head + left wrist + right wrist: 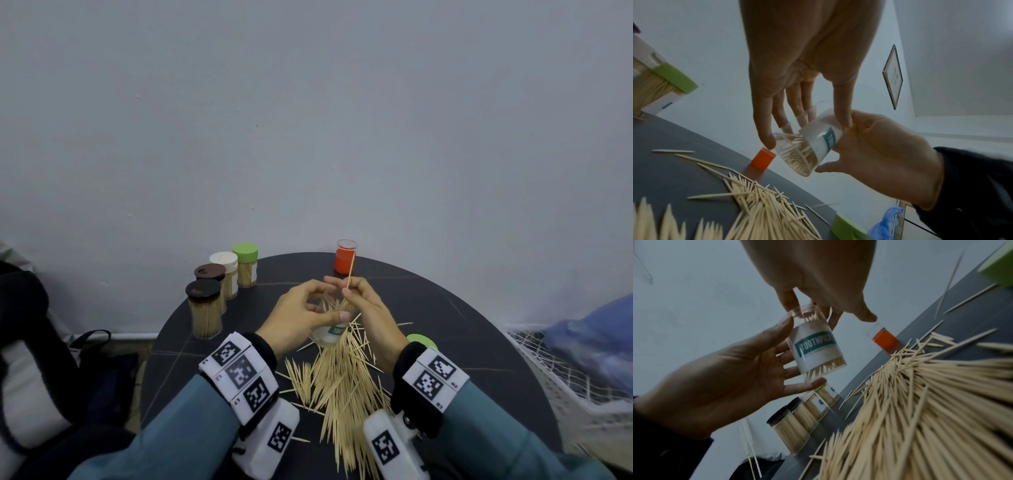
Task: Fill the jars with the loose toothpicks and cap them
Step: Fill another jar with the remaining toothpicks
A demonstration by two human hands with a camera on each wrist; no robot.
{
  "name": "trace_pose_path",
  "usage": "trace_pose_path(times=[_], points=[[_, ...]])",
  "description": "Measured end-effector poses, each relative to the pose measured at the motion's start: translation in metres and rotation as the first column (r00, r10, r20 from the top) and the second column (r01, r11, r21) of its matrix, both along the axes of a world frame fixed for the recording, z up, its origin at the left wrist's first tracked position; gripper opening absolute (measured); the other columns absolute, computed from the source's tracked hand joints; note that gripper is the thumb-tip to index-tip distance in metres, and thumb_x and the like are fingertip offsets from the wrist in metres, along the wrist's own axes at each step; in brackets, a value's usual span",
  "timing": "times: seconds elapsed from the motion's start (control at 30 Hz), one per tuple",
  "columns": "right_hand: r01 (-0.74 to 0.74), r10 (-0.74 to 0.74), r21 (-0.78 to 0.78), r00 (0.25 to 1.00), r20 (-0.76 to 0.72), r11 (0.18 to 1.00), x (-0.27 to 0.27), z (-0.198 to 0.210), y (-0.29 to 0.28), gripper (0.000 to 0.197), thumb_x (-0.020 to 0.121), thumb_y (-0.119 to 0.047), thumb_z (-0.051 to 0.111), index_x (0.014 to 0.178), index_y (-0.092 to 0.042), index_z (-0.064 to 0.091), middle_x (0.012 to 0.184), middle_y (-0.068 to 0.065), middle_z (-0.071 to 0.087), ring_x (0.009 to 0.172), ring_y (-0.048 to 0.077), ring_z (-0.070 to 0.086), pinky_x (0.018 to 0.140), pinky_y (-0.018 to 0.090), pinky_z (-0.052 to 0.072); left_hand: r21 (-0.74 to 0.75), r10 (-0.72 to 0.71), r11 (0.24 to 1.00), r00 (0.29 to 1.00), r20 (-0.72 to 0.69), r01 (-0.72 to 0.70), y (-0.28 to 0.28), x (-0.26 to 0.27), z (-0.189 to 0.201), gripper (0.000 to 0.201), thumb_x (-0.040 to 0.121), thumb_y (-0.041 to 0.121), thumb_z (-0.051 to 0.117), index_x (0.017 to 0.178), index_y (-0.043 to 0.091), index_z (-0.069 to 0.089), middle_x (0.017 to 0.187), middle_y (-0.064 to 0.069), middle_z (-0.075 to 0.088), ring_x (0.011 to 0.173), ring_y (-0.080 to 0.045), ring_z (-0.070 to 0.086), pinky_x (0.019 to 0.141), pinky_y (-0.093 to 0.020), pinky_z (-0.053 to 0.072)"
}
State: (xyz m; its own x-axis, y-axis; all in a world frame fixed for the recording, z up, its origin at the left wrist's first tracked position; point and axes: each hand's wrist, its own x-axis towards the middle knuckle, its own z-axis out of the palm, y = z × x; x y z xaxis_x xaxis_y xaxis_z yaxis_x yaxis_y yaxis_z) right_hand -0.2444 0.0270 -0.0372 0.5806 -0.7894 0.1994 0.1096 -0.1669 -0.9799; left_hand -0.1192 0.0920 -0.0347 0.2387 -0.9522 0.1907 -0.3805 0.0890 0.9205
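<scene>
My left hand (329, 301) grips a clear jar (330, 334) with a white "TOOTHPICK" label (816, 345), tilted above the table and partly filled with toothpicks. The jar (818, 142) has no cap on it. My right hand (346, 286) is at the jar's mouth and pinches a single toothpick (350, 272) that sticks upward. A big pile of loose toothpicks (342, 387) lies on the dark round table (479, 342) just below both hands. A loose green lid (422, 341) rests to the right of the pile.
At the table's left rim stand several full capped jars: black (203, 308), brown (210, 274), white (224, 263) and green (245, 260). An empty clear jar with an orange base (346, 257) stands at the back. A wall rises close behind the table.
</scene>
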Motion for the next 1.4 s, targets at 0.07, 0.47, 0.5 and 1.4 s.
trace_pose_path(times=[0.07, 0.47, 0.5, 1.4], points=[[0.004, -0.004, -0.015, 1.000, 0.000, 1.000, -0.004, 0.001, -0.002, 0.022, 0.098, -0.013, 0.039, 0.109, 0.002, 0.051, 0.121, 0.002, 0.060, 0.089, -0.008, 0.060, 0.064, -0.002, 0.041, 0.011, -0.009, 1.000, 1.000, -0.003, 0.009, 0.000, -0.001, 0.000, 0.052, 0.074, 0.028, 0.077, 0.122, 0.022, 0.057, 0.119, 0.006, 0.058, 0.103, -0.010, 0.058, 0.087, -0.026, 0.050], [0.026, -0.035, -0.084, 0.993, -0.113, 0.996, -0.013, 0.000, 0.000, 0.027, 0.100, -0.018, 0.035, 0.107, -0.005, 0.058, 0.109, 0.001, 0.062, 0.094, -0.002, 0.056, 0.068, -0.001, 0.041, 0.029, -0.051, 0.998, 0.999, -0.005, 0.051, -0.002, -0.001, -0.004, 0.054, 0.071, 0.030, 0.080, 0.121, 0.023, 0.059, 0.116, 0.006, 0.063, 0.104, -0.015, 0.062, 0.096, -0.040, 0.050], [0.047, -0.061, -0.110, 0.991, -0.120, 0.993, -0.016, 0.003, -0.002, 0.031, 0.101, -0.021, 0.033, 0.110, -0.007, 0.059, 0.114, -0.002, 0.061, 0.099, -0.005, 0.053, 0.072, -0.002, 0.038, 0.034, -0.047, 0.998, 0.999, -0.009, 0.048, -0.002, 0.000, -0.004, 0.054, 0.071, 0.030, 0.080, 0.120, 0.022, 0.059, 0.116, 0.006, 0.062, 0.104, -0.015, 0.062, 0.096, -0.040, 0.050], [-0.190, -0.305, -0.297, -0.016, -0.952, 0.936, -0.042, -0.001, -0.065, 0.035, 0.098, -0.010, 0.034, 0.128, 0.003, 0.047, 0.133, 0.016, 0.051, 0.122, 0.028, 0.050, 0.096, 0.029, 0.041, 0.004, 0.028, 1.000, 1.000, -0.005, -0.028, -0.004, 0.009, 0.001, 0.053, 0.070, 0.027, 0.081, 0.119, 0.022, 0.059, 0.116, 0.006, 0.062, 0.101, -0.014, 0.061, 0.076, -0.025, 0.051]])
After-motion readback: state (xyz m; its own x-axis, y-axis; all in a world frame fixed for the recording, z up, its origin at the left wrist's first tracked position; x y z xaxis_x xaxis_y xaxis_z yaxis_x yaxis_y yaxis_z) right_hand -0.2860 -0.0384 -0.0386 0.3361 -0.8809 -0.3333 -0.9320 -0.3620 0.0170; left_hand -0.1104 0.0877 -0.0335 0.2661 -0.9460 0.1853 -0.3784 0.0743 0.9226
